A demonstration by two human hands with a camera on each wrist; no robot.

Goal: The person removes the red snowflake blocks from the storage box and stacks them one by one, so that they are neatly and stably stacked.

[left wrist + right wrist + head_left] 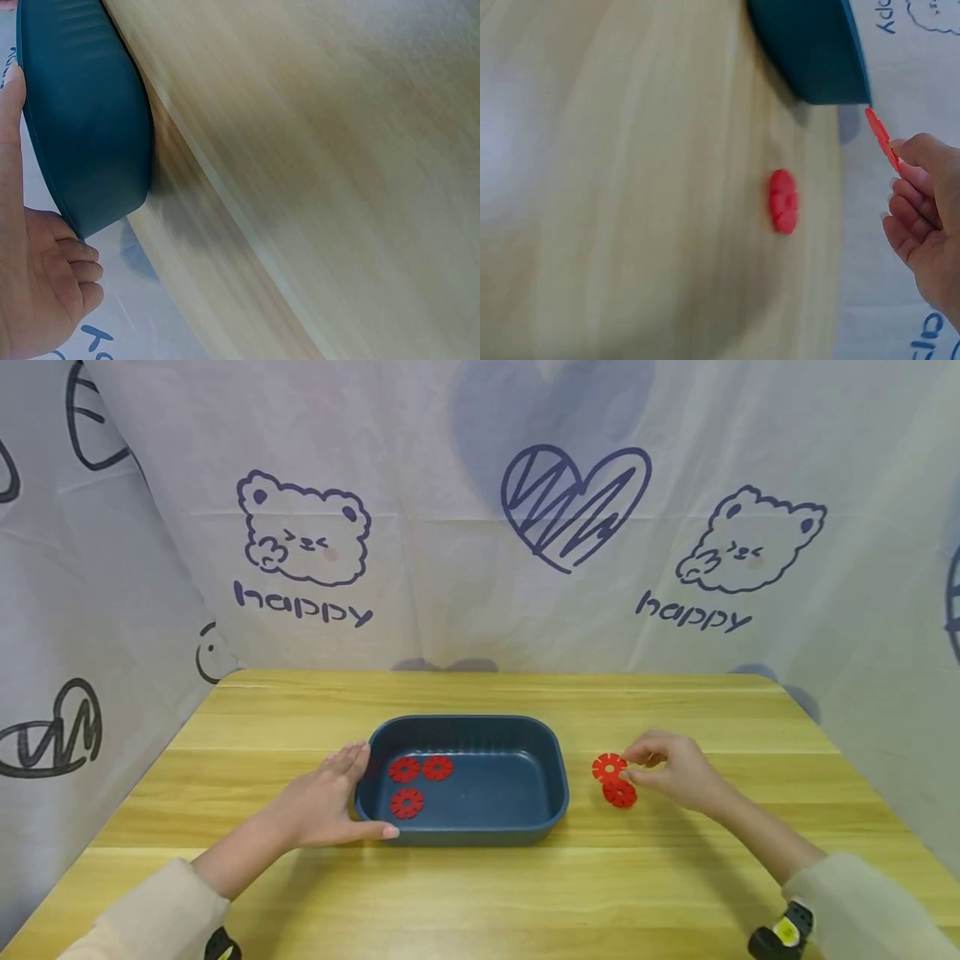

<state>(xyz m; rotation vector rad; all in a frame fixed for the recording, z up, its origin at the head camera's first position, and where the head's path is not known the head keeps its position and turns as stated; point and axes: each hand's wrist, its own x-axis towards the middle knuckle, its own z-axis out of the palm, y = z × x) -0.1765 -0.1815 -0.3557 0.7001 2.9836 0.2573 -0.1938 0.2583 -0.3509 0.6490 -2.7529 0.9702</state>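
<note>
A dark blue plastic tub (480, 837) stands on the wooden table, with three red notched, flower-shaped plastic discs (407, 803) lying in its left part. My left hand (330, 797) rests against the tub's left end, fingers along the side wall and thumb stretched along the front rim. To the right of the tub, my right hand (678, 770) pinches another red disc (883, 139) by its edge between thumb and forefinger, held above the table. Below it more red disc material (619, 794) lies on the tabletop, partly overlapped by the held one in the head view.
The pale wooden table (480, 902) ends at a white cloth (442, 552) printed with bears, a heart and lettering. More cloth hangs at the left and right sides. A dark strap with a device (783, 933) sits at the right sleeve.
</note>
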